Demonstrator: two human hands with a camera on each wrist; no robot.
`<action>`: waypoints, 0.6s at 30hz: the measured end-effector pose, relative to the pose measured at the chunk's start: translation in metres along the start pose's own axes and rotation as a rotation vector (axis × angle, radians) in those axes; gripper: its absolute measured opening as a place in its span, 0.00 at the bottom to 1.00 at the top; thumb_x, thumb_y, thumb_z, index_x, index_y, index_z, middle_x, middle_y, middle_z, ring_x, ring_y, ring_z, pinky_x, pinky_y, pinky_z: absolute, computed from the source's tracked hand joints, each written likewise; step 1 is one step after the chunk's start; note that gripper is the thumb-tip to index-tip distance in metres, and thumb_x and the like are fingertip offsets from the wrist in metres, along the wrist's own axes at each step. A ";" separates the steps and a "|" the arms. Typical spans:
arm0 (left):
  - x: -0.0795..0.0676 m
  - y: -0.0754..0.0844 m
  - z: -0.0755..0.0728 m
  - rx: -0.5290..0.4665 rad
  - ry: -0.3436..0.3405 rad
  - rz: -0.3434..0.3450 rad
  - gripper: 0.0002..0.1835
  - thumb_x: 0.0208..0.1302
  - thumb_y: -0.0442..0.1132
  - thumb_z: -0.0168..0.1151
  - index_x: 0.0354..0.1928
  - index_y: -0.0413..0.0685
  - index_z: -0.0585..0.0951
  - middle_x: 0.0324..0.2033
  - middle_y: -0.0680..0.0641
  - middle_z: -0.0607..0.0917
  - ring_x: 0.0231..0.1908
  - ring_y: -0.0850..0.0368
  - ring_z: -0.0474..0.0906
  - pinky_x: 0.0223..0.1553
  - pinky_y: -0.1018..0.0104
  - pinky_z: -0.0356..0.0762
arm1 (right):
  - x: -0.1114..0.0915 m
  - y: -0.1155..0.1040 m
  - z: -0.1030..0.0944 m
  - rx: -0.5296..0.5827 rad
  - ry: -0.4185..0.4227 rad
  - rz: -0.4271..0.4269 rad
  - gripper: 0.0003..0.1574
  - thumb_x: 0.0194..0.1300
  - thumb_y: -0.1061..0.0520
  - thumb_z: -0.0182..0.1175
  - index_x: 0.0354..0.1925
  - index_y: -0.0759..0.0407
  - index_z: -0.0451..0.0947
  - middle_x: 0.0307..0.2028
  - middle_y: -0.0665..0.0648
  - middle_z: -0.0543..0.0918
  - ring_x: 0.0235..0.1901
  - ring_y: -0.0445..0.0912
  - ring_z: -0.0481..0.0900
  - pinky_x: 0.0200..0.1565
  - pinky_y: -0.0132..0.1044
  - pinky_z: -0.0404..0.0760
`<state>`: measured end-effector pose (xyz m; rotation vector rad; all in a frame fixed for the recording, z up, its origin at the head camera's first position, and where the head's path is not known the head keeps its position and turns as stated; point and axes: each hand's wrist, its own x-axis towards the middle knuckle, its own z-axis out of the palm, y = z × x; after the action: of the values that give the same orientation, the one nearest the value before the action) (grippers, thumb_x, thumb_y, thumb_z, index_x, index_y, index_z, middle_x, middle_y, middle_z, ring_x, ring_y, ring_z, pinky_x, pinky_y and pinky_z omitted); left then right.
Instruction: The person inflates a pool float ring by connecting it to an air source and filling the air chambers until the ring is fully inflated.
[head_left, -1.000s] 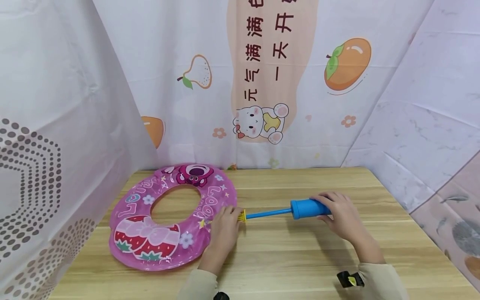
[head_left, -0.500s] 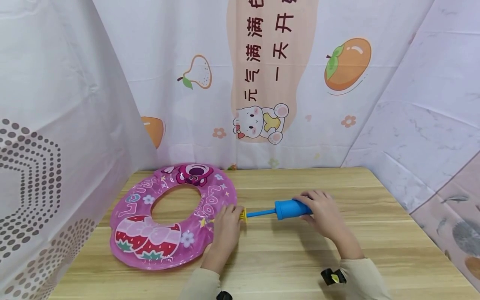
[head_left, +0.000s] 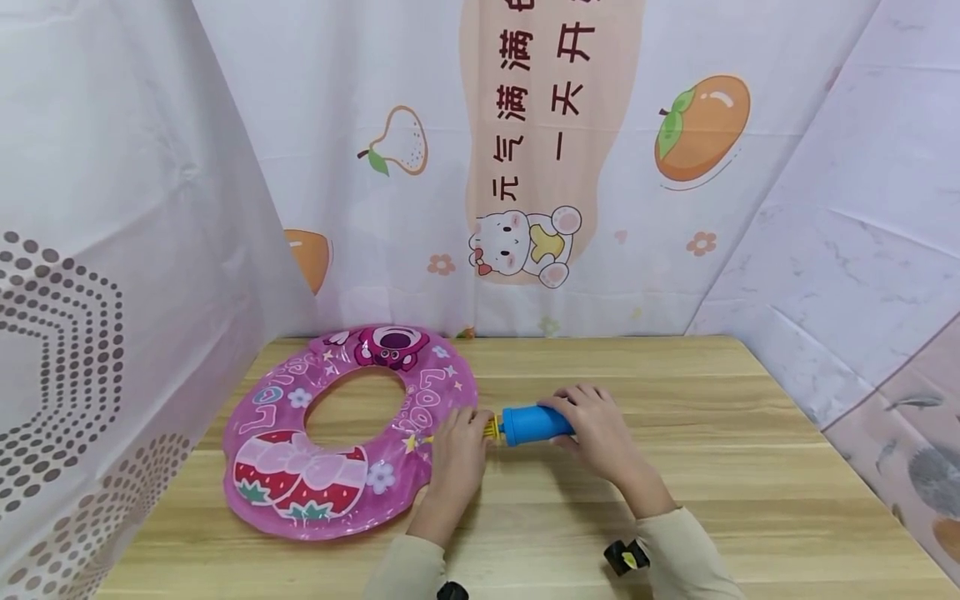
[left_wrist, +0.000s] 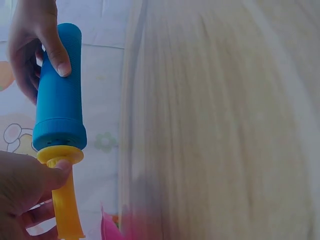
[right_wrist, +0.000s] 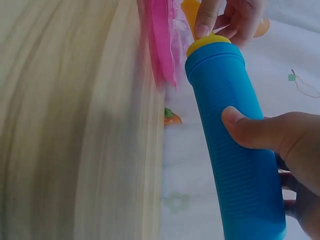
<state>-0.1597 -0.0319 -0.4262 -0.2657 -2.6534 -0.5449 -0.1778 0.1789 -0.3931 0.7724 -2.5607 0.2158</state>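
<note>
A blue hand pump [head_left: 534, 424] with a yellow nozzle end [left_wrist: 65, 205] lies level between my two hands, just above the table. My left hand [head_left: 459, 446] pinches the yellow end, thumb near its flange. Around the ribbed blue barrel, my right hand [head_left: 596, 433] curls its fingers and thumb. The barrel's end sits close against the yellow flange, so little of the thin blue rod shows. A pink inflatable swim ring [head_left: 258, 492] lies flat on the left, puffed up, its right edge beside my left hand. Whether the nozzle tip meets the ring is hidden behind that hand.
The wooden table [head_left: 750, 467] extends to the right and in front of the hands. White printed curtains [head_left: 600, 300] hang behind it and at both sides, near the table's edges.
My right hand has slid the blue barrel left along the rod until it is close to the yellow flange. The left hand and swim ring have stayed nearly in place.
</note>
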 end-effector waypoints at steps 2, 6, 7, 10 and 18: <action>0.000 0.000 0.001 -0.001 0.005 0.000 0.17 0.52 0.38 0.74 0.46 0.50 0.84 0.39 0.48 0.85 0.41 0.53 0.79 0.43 0.59 0.81 | 0.001 -0.001 0.000 0.013 0.003 0.004 0.35 0.41 0.51 0.81 0.51 0.48 0.81 0.46 0.54 0.85 0.50 0.54 0.81 0.54 0.56 0.79; 0.001 0.000 0.001 0.013 0.024 0.016 0.18 0.51 0.39 0.74 0.46 0.52 0.84 0.39 0.49 0.85 0.41 0.53 0.80 0.43 0.58 0.81 | 0.002 -0.001 0.000 0.032 0.005 0.010 0.37 0.40 0.51 0.82 0.51 0.49 0.81 0.47 0.55 0.85 0.51 0.56 0.80 0.53 0.58 0.78; 0.001 0.000 0.000 0.016 0.026 0.020 0.17 0.51 0.39 0.74 0.46 0.52 0.84 0.39 0.49 0.85 0.41 0.53 0.80 0.43 0.59 0.81 | 0.002 -0.001 0.000 0.034 0.008 0.010 0.37 0.39 0.51 0.82 0.50 0.49 0.81 0.47 0.55 0.85 0.51 0.56 0.80 0.53 0.58 0.78; 0.002 0.000 0.000 0.024 0.030 0.031 0.17 0.51 0.40 0.74 0.45 0.53 0.84 0.38 0.49 0.85 0.40 0.54 0.80 0.41 0.59 0.81 | 0.002 0.001 0.001 0.034 0.014 0.013 0.36 0.39 0.52 0.82 0.50 0.49 0.82 0.46 0.55 0.85 0.50 0.56 0.80 0.53 0.59 0.78; 0.001 -0.001 -0.001 0.025 -0.002 0.040 0.17 0.53 0.42 0.72 0.46 0.53 0.84 0.39 0.49 0.85 0.42 0.54 0.80 0.44 0.59 0.82 | -0.006 0.017 -0.002 0.023 0.028 0.022 0.36 0.39 0.52 0.82 0.49 0.49 0.82 0.45 0.55 0.85 0.49 0.56 0.81 0.53 0.59 0.79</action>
<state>-0.1606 -0.0336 -0.4253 -0.3114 -2.6494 -0.4987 -0.1826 0.1965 -0.3942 0.7448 -2.5460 0.2614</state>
